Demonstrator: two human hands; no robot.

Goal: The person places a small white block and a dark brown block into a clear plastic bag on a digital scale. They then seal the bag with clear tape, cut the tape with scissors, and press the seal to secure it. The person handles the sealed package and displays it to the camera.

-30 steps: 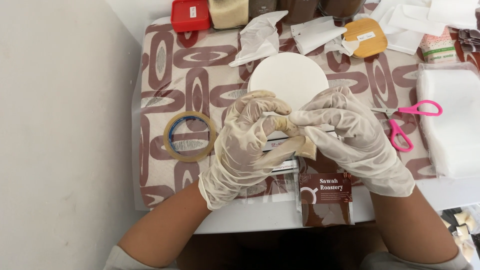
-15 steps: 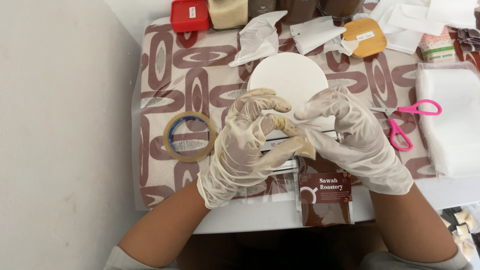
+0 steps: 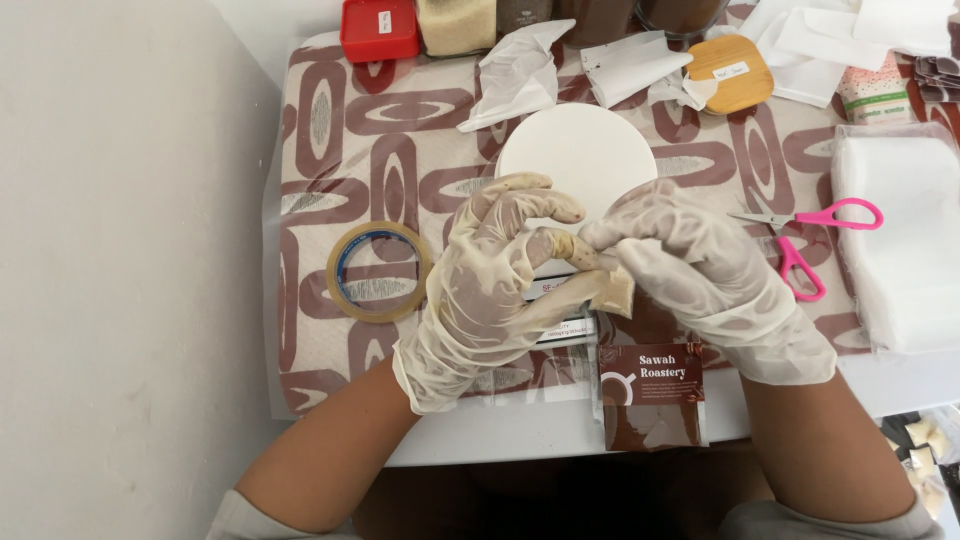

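Note:
Both my hands wear thin whitish gloves and meet over the table's middle. My left hand (image 3: 495, 290) and my right hand (image 3: 700, 280) pinch together a small pale filter-paper sachet (image 3: 617, 290) between their fingertips. Just behind them lies a round white disc (image 3: 577, 155), partly hidden by my fingers. A dark brown printed pouch (image 3: 652, 395) lies flat at the near table edge, below my right hand. Under my left hand some white labelled strips (image 3: 570, 328) peek out.
A roll of clear tape (image 3: 379, 271) lies left of my hands. Pink-handled scissors (image 3: 810, 235) lie to the right, beside a stack of white sheets in plastic (image 3: 900, 240). At the back: red lid (image 3: 379, 28), crumpled white bags (image 3: 520, 75), wooden lid (image 3: 731, 73), jars.
My fingers have shifted slightly on the sachet, with the hands drawn a little closer together. Everything else on the table is as before.

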